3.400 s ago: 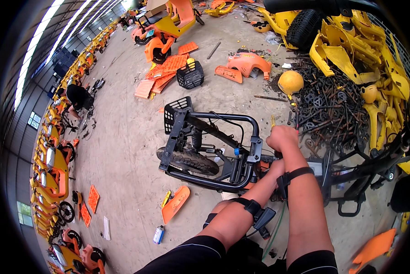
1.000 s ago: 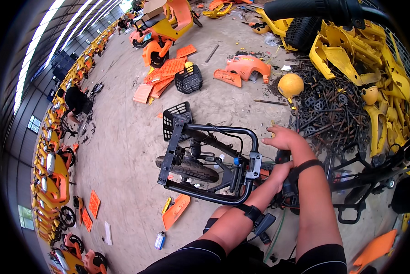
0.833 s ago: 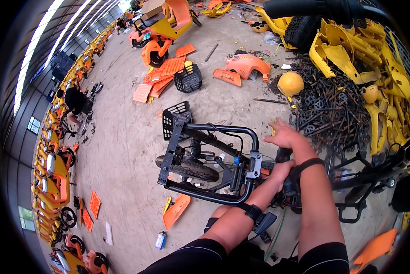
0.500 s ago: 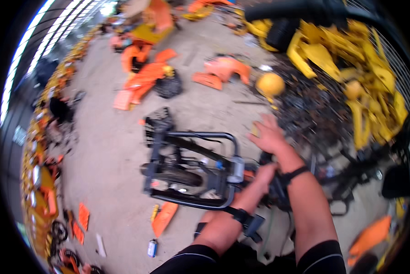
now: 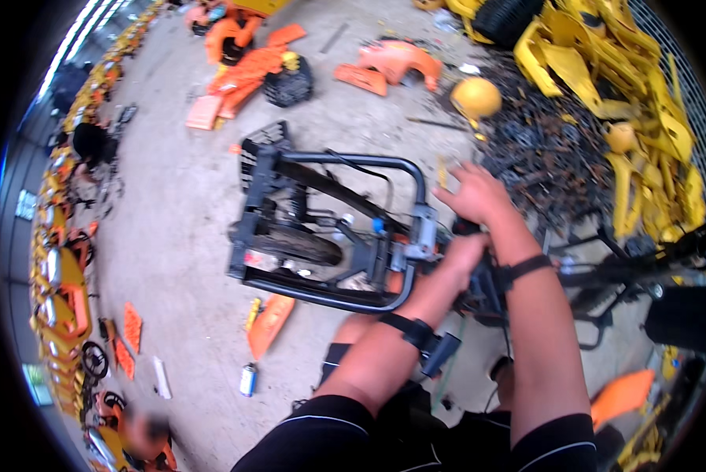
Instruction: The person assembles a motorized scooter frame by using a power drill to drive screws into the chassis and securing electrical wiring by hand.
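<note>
A black tubular vehicle frame (image 5: 329, 299) with a tyred wheel (image 5: 305, 245) inside it lies in front of me, its rounded end toward my hands. My right hand (image 5: 479, 195) is over the dark parts just past the grey bracket (image 5: 425, 232), fingers stretched out and apart, with nothing visible in them. Below it, my left hand (image 5: 464, 256) reaches in at the dark mechanism (image 5: 486, 295) beside the bracket. Its fingers are hidden, so any grip cannot be made out. A small black part (image 5: 464, 226) shows between the two hands.
Yellow body panels (image 5: 597, 63) and dark small scrap (image 5: 549, 149) are heaped at the right. Orange panels (image 5: 247, 71) and a black basket (image 5: 288, 82) lie beyond the frame. A spray can (image 5: 247, 379) stands near an orange panel (image 5: 270, 326). Yellow vehicles line the left.
The view has tilted, so the frame and floor items sit higher in it. My right hand remains spread over the same parts; my left hand stays low beside the frame's end.
</note>
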A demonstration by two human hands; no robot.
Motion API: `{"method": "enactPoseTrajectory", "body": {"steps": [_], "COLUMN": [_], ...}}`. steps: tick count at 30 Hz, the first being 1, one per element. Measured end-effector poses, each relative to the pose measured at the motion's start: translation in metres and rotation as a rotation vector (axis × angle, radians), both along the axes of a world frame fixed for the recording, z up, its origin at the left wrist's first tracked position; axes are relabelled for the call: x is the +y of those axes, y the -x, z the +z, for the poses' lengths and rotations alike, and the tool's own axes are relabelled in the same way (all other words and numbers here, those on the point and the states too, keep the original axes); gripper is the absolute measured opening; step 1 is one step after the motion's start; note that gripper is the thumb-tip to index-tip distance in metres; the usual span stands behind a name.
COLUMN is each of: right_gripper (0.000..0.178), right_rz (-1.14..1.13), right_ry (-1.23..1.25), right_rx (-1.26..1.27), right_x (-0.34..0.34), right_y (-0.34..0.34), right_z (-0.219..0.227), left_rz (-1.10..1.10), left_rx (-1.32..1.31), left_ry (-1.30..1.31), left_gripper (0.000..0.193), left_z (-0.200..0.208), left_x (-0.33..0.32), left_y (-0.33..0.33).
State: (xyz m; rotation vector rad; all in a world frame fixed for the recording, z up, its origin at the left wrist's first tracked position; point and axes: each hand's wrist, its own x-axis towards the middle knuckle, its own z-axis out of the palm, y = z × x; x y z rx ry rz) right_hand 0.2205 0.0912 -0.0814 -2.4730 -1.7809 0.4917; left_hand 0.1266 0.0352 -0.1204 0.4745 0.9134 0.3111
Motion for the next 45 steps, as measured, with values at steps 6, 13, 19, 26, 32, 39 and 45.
{"method": "enactPoseTrajectory", "body": {"steps": [6,13,19,26,32,39,45], "right_gripper": [0.055,0.050,0.043,0.046,0.041,0.039,0.040], "right_rz": [0.011,0.028,0.033,-0.112,-0.146,-0.088,-0.030], "right_ry": [0.031,0.163,0.148,0.171,0.127,0.086,0.116], "right_rx": [-0.003,-0.020,0.025,0.025,0.069,0.049,0.007], "right_x": [0.006,0.011,0.005,-0.001,-0.007,-0.007,0.002], "right_y": [0.018,0.003,0.005,-0.005,-0.011,-0.012,-0.010], "right_z": [0.013,0.002,0.008,0.005,-0.004,-0.006,-0.005], "left_rz": [0.057,-0.043,-0.146,-0.109,-0.131,-0.050,0.020], "left_rx": [-0.032,-0.025,-0.041,0.043,0.015,0.185,0.185], "left_ry": [0.046,0.023,0.050,0.025,0.044,-0.032,-0.016], "left_gripper": [0.024,0.025,0.022,0.030,0.020,0.017,0.022], "left_z": [-0.009,-0.019,-0.044,-0.019,-0.028,-0.028,-0.008], "left_x": [0.002,0.006,0.007,0.010,0.001,-0.003,0.001], "left_y": [0.010,0.006,0.001,0.000,-0.008,-0.024,-0.019]}}
